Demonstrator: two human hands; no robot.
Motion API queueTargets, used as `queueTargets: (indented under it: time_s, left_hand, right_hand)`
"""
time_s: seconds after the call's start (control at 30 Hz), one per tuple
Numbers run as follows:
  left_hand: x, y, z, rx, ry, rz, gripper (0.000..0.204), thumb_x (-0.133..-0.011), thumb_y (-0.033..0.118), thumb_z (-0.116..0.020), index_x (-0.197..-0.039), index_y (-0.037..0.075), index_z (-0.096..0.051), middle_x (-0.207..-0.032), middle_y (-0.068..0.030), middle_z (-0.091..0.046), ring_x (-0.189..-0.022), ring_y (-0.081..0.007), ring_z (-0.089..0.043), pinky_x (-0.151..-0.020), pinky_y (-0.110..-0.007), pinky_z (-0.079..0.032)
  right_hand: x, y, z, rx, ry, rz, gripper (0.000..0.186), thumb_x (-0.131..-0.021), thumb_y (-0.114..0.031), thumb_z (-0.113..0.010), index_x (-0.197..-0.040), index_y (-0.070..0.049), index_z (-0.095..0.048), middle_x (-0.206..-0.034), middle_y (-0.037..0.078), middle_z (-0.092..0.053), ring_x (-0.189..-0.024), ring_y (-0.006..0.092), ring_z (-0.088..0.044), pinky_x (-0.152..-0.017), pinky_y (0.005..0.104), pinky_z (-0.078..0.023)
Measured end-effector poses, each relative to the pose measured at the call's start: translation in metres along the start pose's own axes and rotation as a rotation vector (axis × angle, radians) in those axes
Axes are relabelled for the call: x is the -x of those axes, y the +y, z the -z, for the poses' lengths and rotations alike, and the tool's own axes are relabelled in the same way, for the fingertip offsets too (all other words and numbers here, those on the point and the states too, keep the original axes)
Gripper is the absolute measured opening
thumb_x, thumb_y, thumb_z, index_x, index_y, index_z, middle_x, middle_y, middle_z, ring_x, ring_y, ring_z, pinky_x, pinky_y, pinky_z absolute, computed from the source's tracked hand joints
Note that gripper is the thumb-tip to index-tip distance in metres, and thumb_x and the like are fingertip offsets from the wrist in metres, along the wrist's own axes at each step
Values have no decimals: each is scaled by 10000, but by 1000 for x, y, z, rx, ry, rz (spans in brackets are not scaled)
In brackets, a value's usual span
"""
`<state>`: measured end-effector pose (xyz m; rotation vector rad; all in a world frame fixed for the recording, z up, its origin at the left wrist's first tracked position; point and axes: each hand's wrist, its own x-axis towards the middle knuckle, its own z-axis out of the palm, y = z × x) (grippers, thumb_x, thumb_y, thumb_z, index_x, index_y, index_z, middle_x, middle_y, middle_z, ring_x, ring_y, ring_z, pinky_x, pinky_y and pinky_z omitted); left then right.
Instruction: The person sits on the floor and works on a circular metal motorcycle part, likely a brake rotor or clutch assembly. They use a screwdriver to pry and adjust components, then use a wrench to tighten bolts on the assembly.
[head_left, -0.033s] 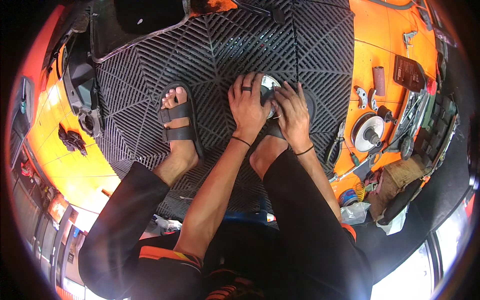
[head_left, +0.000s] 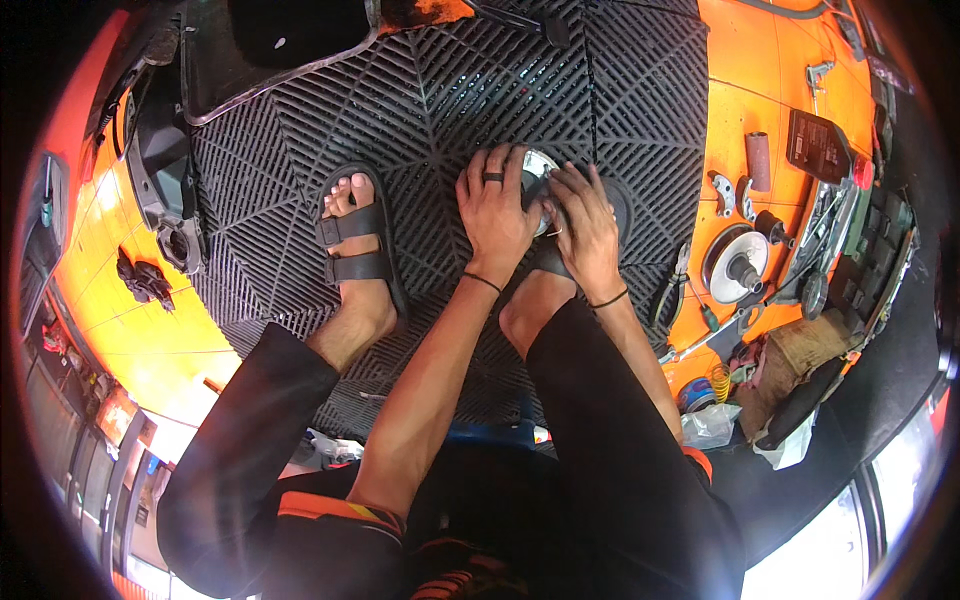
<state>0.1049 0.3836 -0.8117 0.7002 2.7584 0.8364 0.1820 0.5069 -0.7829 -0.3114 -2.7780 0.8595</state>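
Between my hands, above the black sandal on my right foot, is a round silver metal part (head_left: 537,163). Its shiny rim shows past the fingers, but most of it is covered, so its exact kind cannot be made out. My left hand (head_left: 497,215), with a dark ring on one finger, is curled over its left side. From the right, my right hand (head_left: 586,225) grips the same part with bent fingers. The two thumbs come close together near its middle, where a thin light edge shows.
Black ribbed matting (head_left: 450,110) lies underfoot. On the orange floor at right are a pulley-like metal disc (head_left: 737,265), a brown cylinder (head_left: 758,162), curved metal shoes (head_left: 722,194), pliers (head_left: 672,288) and a dark plastic bottle (head_left: 818,147). A black panel (head_left: 280,50) stands at the upper left.
The fingers of my right hand have shifted very slightly on the metal part. All else looks the same.
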Motion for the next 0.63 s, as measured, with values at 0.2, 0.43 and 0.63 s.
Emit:
queueTargets:
  time_s: [0.2, 0.43, 0.63]
  left_hand:
    - [0, -1, -3, 19, 29, -16, 682, -724, 267, -814, -1349, 105, -596, -1339, -89, -579, -1295, -357, -487, -1079, -524, -373]
    - [-6, -2, -6, -1, 27, -12, 676, -772, 376, -799, -1352, 98, -592, -1358, -105, -575, -1294, -356, -487, -1077, -520, -373]
    - [-4, -5, -10, 15, 47, -22, 679, -793, 403, -787, -1367, 102, -586, -1376, -103, -569, -1314, -353, -470, -1091, -508, -369]
  right_hand:
    - [-9, 4, 2, -217, 7, -96, 195, -889, -87, -742, -1037, 25, -680, -1044, 168, -705, -1077, 361, -698, -892, 427, -559]
    - [-28, 20, 14, -160, -115, 40, 231, -868, -112, -731, -1078, -18, -714, -1109, 128, -719, -1045, 357, -696, -931, 439, -551]
    - [-24, 23, 11, -192, -156, -16, 214, -901, -117, -715, -1092, -21, -728, -1228, 127, -713, -1200, 355, -654, -1028, 429, -530]
